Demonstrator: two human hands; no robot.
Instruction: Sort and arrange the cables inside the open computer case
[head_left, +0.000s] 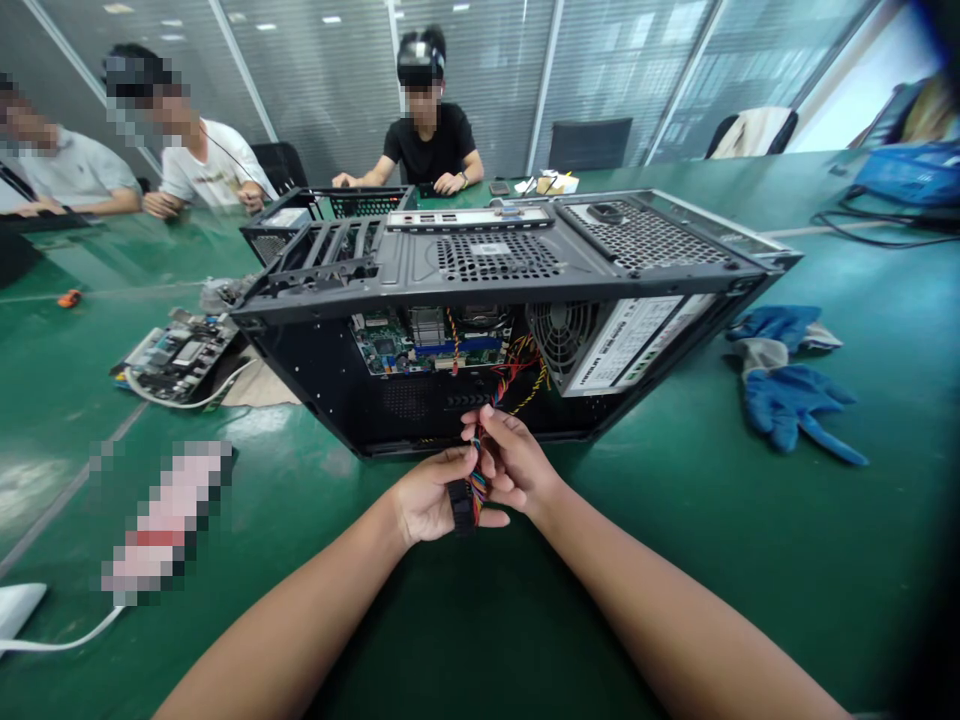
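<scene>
A black computer case [315, 300] lies on the table with its open side facing me. Inside it are a green motherboard [382, 345] and, at the right, a power supply [630, 345] with a round fan. A bundle of coloured power cables [478, 480] runs out of the case toward me, with a black connector [462, 505] near its end. My left hand [427, 495] is closed around the bundle beside the connector. Just above, my right hand [517, 460] pinches the same cables between thumb and fingers.
Blue work gloves [787, 390] lie right of the case. A loose circuit board [180, 350] rests at the left, nearer me a blurred-out object [169, 520] with a white cable. Behind stands a second case frame [277, 215]. Several people sit across the green table [825, 560].
</scene>
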